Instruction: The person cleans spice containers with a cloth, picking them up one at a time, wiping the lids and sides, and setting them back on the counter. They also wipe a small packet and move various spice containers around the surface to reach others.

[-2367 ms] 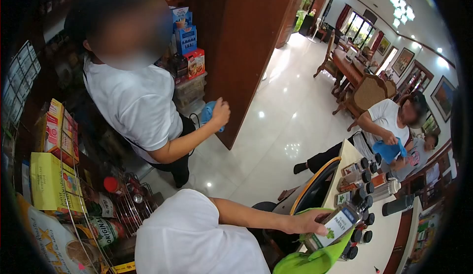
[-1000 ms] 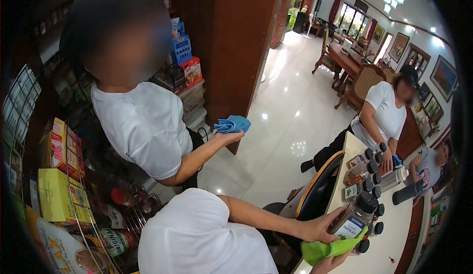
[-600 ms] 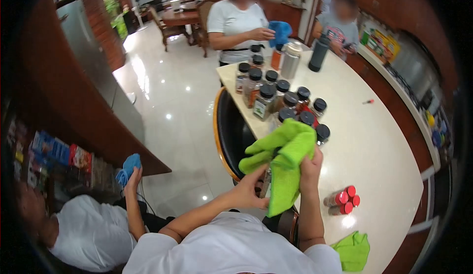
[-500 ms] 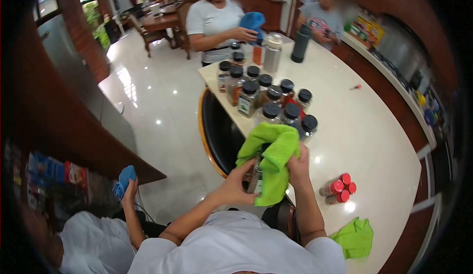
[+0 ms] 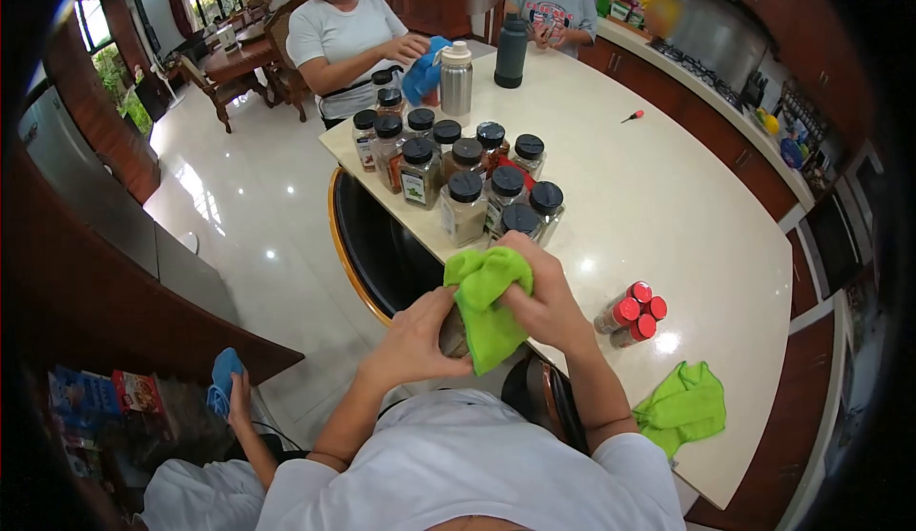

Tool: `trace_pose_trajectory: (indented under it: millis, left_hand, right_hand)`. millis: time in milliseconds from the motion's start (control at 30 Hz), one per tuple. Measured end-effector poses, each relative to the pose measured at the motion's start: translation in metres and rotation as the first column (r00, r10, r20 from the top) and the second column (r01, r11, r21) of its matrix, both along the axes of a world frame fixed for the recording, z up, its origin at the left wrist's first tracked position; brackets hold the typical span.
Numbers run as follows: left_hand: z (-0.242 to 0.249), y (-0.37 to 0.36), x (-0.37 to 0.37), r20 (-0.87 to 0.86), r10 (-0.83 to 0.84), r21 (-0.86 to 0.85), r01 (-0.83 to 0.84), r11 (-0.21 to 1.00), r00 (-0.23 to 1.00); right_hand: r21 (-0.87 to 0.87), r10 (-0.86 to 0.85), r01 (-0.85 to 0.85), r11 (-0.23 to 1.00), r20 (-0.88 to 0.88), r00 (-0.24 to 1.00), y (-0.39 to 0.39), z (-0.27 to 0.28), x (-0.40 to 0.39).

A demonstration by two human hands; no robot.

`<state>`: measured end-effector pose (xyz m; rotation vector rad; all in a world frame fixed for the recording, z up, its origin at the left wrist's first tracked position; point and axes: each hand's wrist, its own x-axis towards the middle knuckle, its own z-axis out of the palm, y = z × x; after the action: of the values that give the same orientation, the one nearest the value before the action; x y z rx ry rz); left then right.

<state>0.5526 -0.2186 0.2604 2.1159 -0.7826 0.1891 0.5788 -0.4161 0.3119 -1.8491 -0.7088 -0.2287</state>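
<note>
My left hand (image 5: 412, 338) is wrapped round the side of a spice jar (image 5: 455, 336), mostly hidden by fingers and cloth. A bright green cloth (image 5: 490, 316) drapes over the jar's top and front. My right hand (image 5: 546, 294) grips the bunched cloth at the upper end of the jar. Just beyond my hands, several spice jars with black lids (image 5: 465, 208) stand close together on the cream countertop (image 5: 668, 207).
Several small red-capped bottles (image 5: 627, 312) stand to the right, near a second green cloth (image 5: 683, 405). A steel bottle (image 5: 456, 81) and a dark bottle (image 5: 510, 52) stand farther back. A co-worker (image 5: 348, 40) handles a blue cloth (image 5: 423, 73). Another person's hand (image 5: 239, 395) holds a blue cloth at lower left.
My right hand has moved up and over the top of the jar, bunching the cloth there. My view has shifted, so the countertop's things appear farther left. The co-worker's blue cloth is lower.
</note>
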Motion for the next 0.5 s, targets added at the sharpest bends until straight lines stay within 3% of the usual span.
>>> trace_pose_trajectory:
  millis: [33,100,133,200,233,300,333,400,467,500]
  left_hand:
    - [0.002,-0.002,-0.001,0.001,-0.001,-0.002,0.001,1.0,1.0]
    - [0.006,-0.006,-0.001,0.26,0.134,0.113,-0.168,0.979,0.956]
    - [0.005,-0.003,-0.002,0.252,0.145,0.111,-0.178,0.978,0.957]
    - [0.004,-0.001,0.005,0.257,0.107,0.0,-0.111,0.994,0.96]
    - [0.004,0.0,0.005,0.171,0.115,-0.076,-0.103,0.992,0.979]
    - [-0.004,0.004,0.009,0.179,0.139,-0.072,-0.128,0.989,0.974]
    - [-0.008,0.004,0.009,0.18,0.162,-0.064,-0.153,0.986,0.97]
    - [-0.011,0.005,0.011,0.15,0.152,-0.079,-0.141,0.987,0.977]
    - [-0.014,0.005,0.011,0.075,0.115,-0.253,-0.092,0.963,0.991]
    - [-0.011,0.002,0.009,-0.048,0.095,-0.339,-0.106,0.935,0.994]
  right_hand:
    - [-0.002,-0.001,0.001,1.0,0.001,1.0,0.0,-0.002,-0.001]
    - [0.434,0.05,0.151,0.888,-0.417,0.907,-0.002,-0.004,-0.002]
    - [0.537,0.141,0.144,0.831,-0.453,0.88,-0.003,-0.005,0.001]
    - [0.554,0.185,0.113,0.825,-0.453,0.872,-0.005,-0.015,0.0]
    - [0.554,0.186,0.113,0.825,-0.455,0.871,-0.002,-0.022,-0.002]
    - [0.573,0.198,-0.043,0.819,-0.211,0.957,0.007,-0.034,-0.007]
    - [0.572,0.197,-0.033,0.819,-0.226,0.954,0.006,-0.037,-0.008]
    - [0.686,0.262,0.082,0.723,-0.381,0.887,0.002,-0.041,-0.007]
    - [0.913,0.591,0.192,0.359,-0.382,0.711,-0.007,-0.051,0.006]
    - [0.917,0.592,0.19,0.352,-0.375,0.713,-0.007,-0.05,0.005]
